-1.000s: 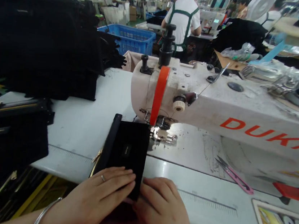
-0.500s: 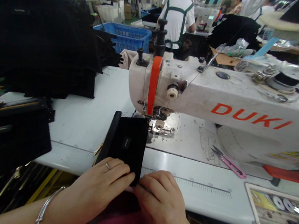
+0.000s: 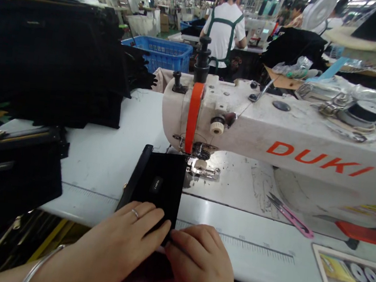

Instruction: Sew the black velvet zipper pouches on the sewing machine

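Note:
A black fabric piece (image 3: 164, 193) with a small label lies flat on the white sewing table, its upper right corner beside the presser foot (image 3: 202, 165) of the sewing machine (image 3: 246, 116). My left hand (image 3: 128, 239), with a ring and a bracelet, presses on the lower part of the piece, thumb and fingers closed on its near edge. At the lower right corner of the piece, my right hand (image 3: 199, 261) pinches the edge with bent fingers. The fingertips of both hands nearly meet there.
Black bags are stacked at the left (image 3: 47, 59), with another black pouch (image 3: 16, 170) nearer. Pink thread snips (image 3: 293, 218) lie right of the needle area. A tray of bobbins (image 3: 356, 280) sits at the right edge. Behind are a blue crate (image 3: 167, 54) and a person (image 3: 224, 29).
The whole view has shifted slightly, with the scene appearing lower. Both hands keep their hold on the black piece, which stays beside the presser foot.

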### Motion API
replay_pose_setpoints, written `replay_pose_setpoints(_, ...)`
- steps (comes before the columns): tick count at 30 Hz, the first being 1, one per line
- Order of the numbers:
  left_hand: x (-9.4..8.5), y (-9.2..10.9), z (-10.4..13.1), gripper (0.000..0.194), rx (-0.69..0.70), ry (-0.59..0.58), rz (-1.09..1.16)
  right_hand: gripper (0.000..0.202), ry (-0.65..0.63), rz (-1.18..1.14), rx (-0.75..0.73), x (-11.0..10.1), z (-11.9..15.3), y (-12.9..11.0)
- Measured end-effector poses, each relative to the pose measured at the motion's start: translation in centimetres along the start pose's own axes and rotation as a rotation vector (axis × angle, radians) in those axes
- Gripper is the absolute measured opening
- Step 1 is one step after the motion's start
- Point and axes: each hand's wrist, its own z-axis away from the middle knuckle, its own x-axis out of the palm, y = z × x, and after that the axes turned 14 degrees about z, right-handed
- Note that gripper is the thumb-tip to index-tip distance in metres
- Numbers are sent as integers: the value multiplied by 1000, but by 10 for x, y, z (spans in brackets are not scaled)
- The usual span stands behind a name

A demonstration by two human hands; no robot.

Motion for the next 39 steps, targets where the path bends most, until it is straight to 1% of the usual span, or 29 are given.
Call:
replay_pose_setpoints(3, -1, 4, 3, 36, 98, 113, 95, 22, 46, 23, -14, 1, -3, 1)
replay_pose_setpoints(6, 6, 1, 7, 34, 131, 185, 185, 22, 101, 63, -16, 4, -5, 0)
replay_pose_setpoints(8, 14, -2, 7, 31, 130, 178, 218, 23, 122, 82, -6, 7, -6, 0)
replay_pose_setpoints(11, 21, -10, 4, 28, 129, 131, 259, 22, 128, 96, 6, 8, -6, 0)
replay_pose_setpoints(13, 21, -15, 2, 27, 121, 113, 320, 22, 102, 84, -3, 6, -6, 1)
replay_pose_setpoints(17, 17, -22, 1, 28, 95, 137, 437, 22, 22, 15, -3, 0, -5, 1)
replay_pose_setpoints(23, 20, -24, 4, 25, 109, 140, 454, 20, -32, -47, 43, -3, -1, -1)
replay_pose_setpoints(27, 23, -24, 4, 24, 123, 191, 485, 21, -38, -64, 52, -4, -1, -2)
replay_pose_setpoints(30, 23, -23, 3, 24, 115, 166, 480, 22, -27, -70, 50, -4, -1, -2)
replay_pose_setpoints(33, 25, -24, 2, 25, 111, 130, 470, 21, -43, -104, 75, -4, 2, -1)
replay_pose_setpoints(37, 30, -27, 3, 26, 143, 165, 491, 17, -51, -127, 113, -3, 7, 0)
replay_pose_setpoints(39, 31, -28, 2, 25, 145, 170, 502, 19, -55, -101, 109, -3, 8, 0)
